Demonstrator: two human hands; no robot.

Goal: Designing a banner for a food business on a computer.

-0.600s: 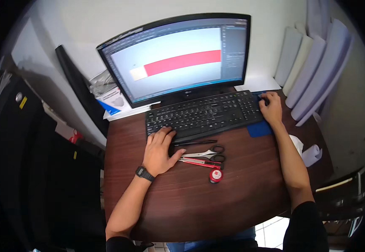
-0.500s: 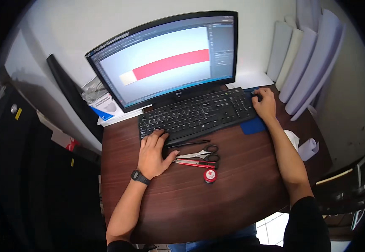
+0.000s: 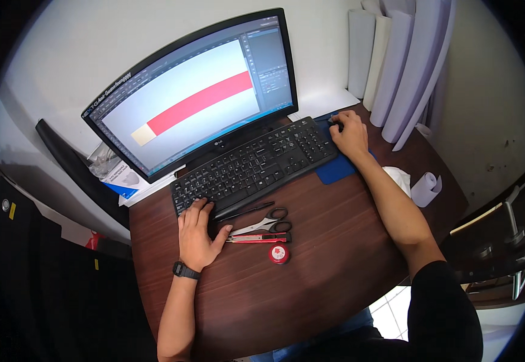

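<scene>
Your left hand (image 3: 199,241) lies palm down at the near left corner of the keyboard (image 3: 244,172), fingers lightly bent and laid forward over the keys. The thumb stands well out to the side — a loose, wide spread with nothing gripped — and its tip comes close to the scissors (image 3: 253,227) and the cutter (image 3: 262,238); whether it touches either, you cannot tell from here. The forearm rises almost straight from the lower edge, a dark watch (image 3: 185,270) strapped at the wrist.

Your right hand (image 3: 351,136) curls narrowly over the mouse (image 3: 335,126), beyond the keyboard's right end — most of that dark, rounded shell is hidden under your fingers. The forearm slants in from the lower right, with a black fabric sleeve (image 3: 440,301) around the upper arm.

The keyboard is matte black and sits at a slant below the glossy-framed monitor (image 3: 199,99), whose screen shows a long red strip with a cream block at its left end. A flat blue mouse pad (image 3: 336,171) shows by the right wrist. On the reddish-brown, wood-grained desk (image 3: 323,271), the scissors have metal blades and black loop handles, the cutter has a slim red body, and a round red-and-white object (image 3: 278,253) sits just beside it.
</scene>
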